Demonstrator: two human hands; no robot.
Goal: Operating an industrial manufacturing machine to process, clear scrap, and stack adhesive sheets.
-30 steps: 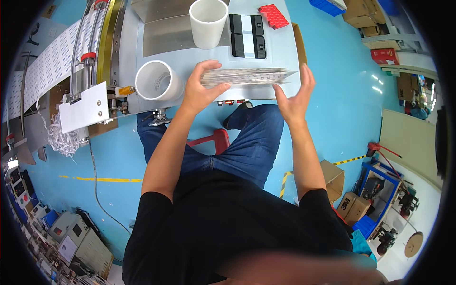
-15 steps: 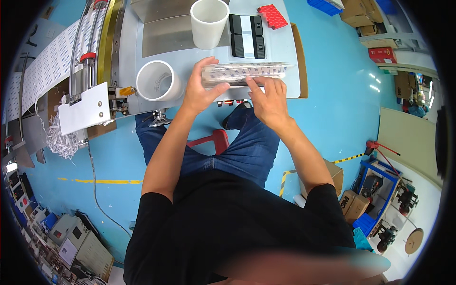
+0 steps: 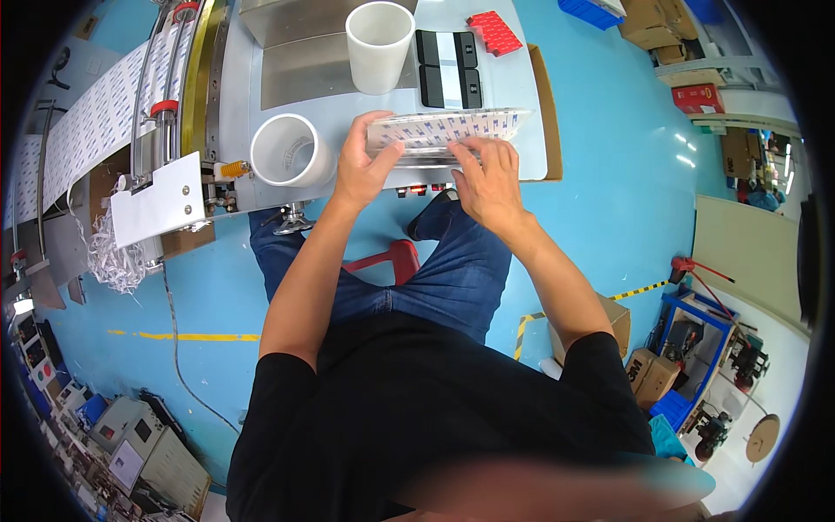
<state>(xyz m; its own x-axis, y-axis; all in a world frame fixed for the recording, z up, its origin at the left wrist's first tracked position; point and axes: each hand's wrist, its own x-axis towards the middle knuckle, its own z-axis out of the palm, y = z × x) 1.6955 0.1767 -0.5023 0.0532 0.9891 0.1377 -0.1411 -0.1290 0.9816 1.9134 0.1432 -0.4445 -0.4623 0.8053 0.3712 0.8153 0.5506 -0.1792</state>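
Both my hands hold a stack of white sheets with a blue printed pattern (image 3: pixel 426 130) at the near edge of the grey table. My left hand (image 3: pixel 358 167) grips the stack's left end, fingers behind and thumb in front. My right hand (image 3: pixel 492 178) has its fingertips on the front of the stack toward the right. The top sheets lean back from the rest, so more of the patterned face shows. Just beyond the stack lie black flat pieces with a pale strip across them (image 3: pixel 449 70). A white cylindrical cup (image 3: pixel 294 150) stands left of my left hand.
A second white cup (image 3: pixel 380 48) stands farther back on the table (image 3: pixel 531 96). A red patterned piece (image 3: pixel 495 33) lies at the back right. Left of the table is a machine with rollers carrying a patterned web (image 3: pixel 100 100); shredded white strips (image 3: pixel 116 261) hang below it.
The stack has tilted and fanned apart, showing more of its patterned face. My left thumb has shifted left and up, and my right fingers have moved slightly.
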